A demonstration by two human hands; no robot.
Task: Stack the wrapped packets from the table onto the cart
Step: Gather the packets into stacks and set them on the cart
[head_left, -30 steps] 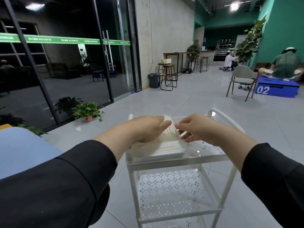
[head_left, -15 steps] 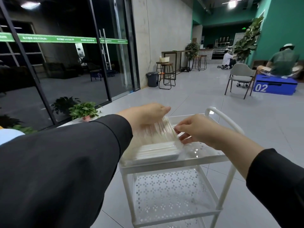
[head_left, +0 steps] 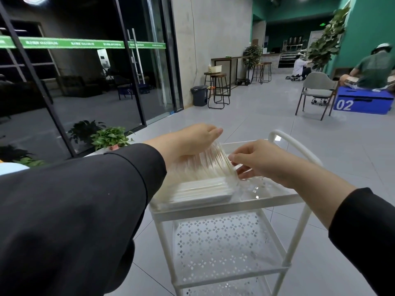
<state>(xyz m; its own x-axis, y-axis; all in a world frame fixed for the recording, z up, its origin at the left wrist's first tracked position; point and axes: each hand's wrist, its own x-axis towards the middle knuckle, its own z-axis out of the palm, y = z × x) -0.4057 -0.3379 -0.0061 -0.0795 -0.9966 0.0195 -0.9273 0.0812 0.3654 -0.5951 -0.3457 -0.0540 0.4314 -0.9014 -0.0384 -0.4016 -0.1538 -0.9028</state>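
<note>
White cart — grey tiled floor

Pale grey floor tiles ran back to a concrete wall. Left of that wall stood dark glass doors; at its foot, a grey bin and bar stools. Teal walls lay farther right, past a grey chair.

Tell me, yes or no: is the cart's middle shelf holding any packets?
No. The middle shelf shows only bare perforated metal; the wrapped packets lie on the top shelf of the cart.
</note>
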